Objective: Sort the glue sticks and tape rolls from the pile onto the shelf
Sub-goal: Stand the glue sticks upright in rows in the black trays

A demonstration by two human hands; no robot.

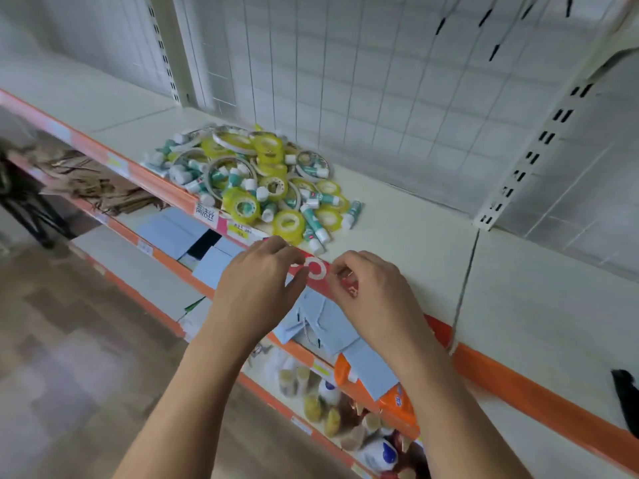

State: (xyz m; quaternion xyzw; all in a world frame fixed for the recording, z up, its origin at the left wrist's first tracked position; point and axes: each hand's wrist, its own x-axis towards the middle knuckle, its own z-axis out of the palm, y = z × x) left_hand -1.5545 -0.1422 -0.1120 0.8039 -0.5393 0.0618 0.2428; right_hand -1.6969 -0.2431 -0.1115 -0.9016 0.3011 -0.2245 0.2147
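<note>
— Well, where are the glue sticks (313, 224) and tape rolls (287, 223) being kept?

— Both are being held together in one mixed pile (252, 181) on the white top shelf (397, 229), close to its front edge and just beyond the two hands.

— And how are the hands being held?

— The left hand (259, 281) and the right hand (373, 292) are both being held with fingers curled at the red label (313, 267) on the shelf's orange front rail. Whether the label is being pinched by either cannot be told.

— What is being carried lower down?

— Pale blue paper bags (321, 323) are being stored on the second shelf (166, 259), with brown paper bags (86, 181) further left. Bottles (328, 392) and an orange packet (397, 399) are being kept on the third shelf (138, 271).
</note>
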